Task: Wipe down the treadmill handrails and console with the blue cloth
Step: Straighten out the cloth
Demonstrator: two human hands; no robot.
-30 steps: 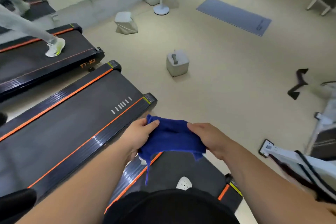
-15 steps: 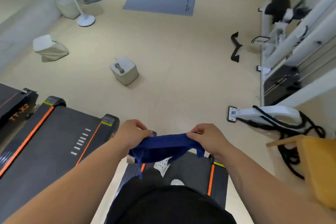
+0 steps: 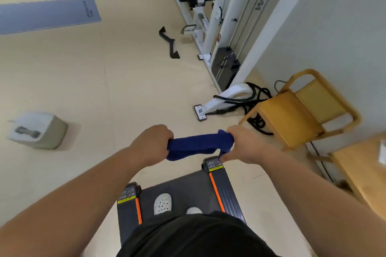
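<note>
The blue cloth (image 3: 195, 146) is bunched and stretched between both hands in front of my body. My left hand (image 3: 153, 144) grips its left end and my right hand (image 3: 243, 145) grips its right end. Below them lies the rear end of a black treadmill deck (image 3: 221, 192) with orange stripes, and my white shoes (image 3: 163, 203) stand on its belt. No handrails or console are in view.
A wooden chair (image 3: 298, 110) and a wooden table edge (image 3: 359, 173) stand at the right by the wall. A white cable machine (image 3: 225, 33) with black ropes rises behind the chair. On the floor lie a grey box (image 3: 38, 130), a black handle (image 3: 168, 43) and a grey mat (image 3: 48, 14).
My view has swung to the right, away from the neighbouring treadmills toward the wall and chair. Both hands have kept hold of the cloth, which is now bunched tighter between them.
</note>
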